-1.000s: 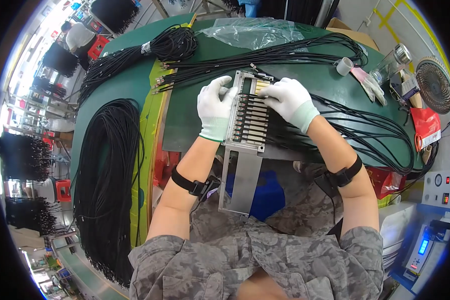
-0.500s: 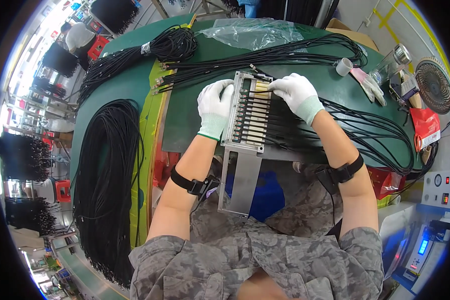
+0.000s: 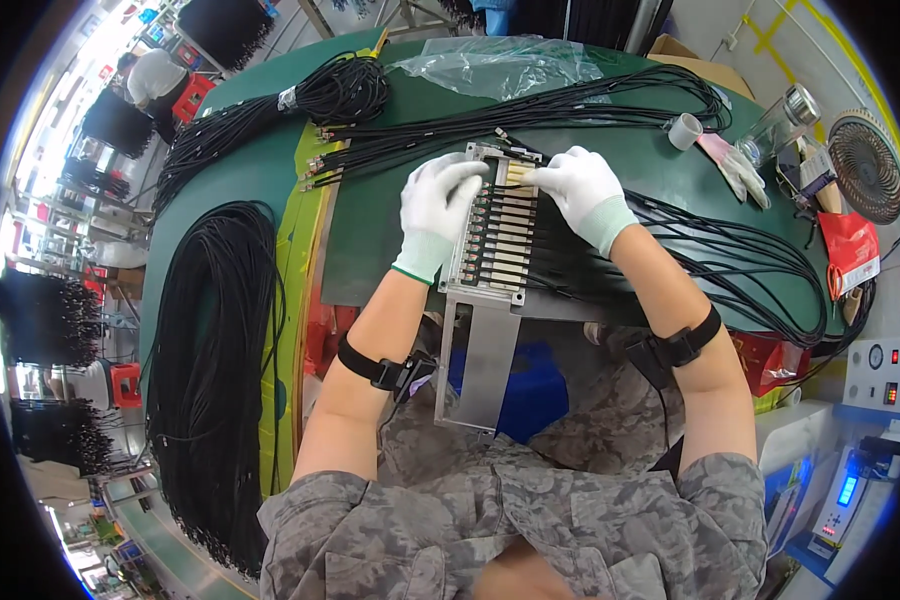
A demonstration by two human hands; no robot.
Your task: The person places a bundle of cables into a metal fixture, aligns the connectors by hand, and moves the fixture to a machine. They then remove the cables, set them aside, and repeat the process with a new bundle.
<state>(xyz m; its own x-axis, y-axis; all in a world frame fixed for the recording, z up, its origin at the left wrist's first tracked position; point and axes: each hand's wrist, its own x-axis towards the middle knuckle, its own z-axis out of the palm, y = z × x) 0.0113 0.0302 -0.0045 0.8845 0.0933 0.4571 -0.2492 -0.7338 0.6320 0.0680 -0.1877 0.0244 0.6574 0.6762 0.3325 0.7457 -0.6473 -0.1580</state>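
Observation:
In the middle of the table lies a metal fixture (image 3: 450, 262) with a row of pale slotted bars (image 3: 510, 238). Black cables (image 3: 555, 265) run into its slots from the right, their metal connectors (image 3: 472, 240) lined up on its left side. My left hand (image 3: 432, 208), in a white glove, rests at the fixture's upper left, fingers bent over the upper connectors; what the fingertips pinch is too small to make out. My right hand (image 3: 582, 190), gloved too, pinches a black cable beside the yellowish upper bars (image 3: 518, 172); the fingertips partly hide it.
A large black cable coil (image 3: 215, 340) lies at left, with a tied cable bundle (image 3: 340, 95) behind. Cables with metal ends (image 3: 340, 133) stretch across the back near a clear plastic bag (image 3: 500, 68). At right are a white cup (image 3: 685, 132), glass bottle (image 3: 775, 128) and fan (image 3: 867, 165).
My left hand has moved slightly right, its fingers reaching over the fixture's upper connectors. My right hand has shifted a little left, close against the upper bars.

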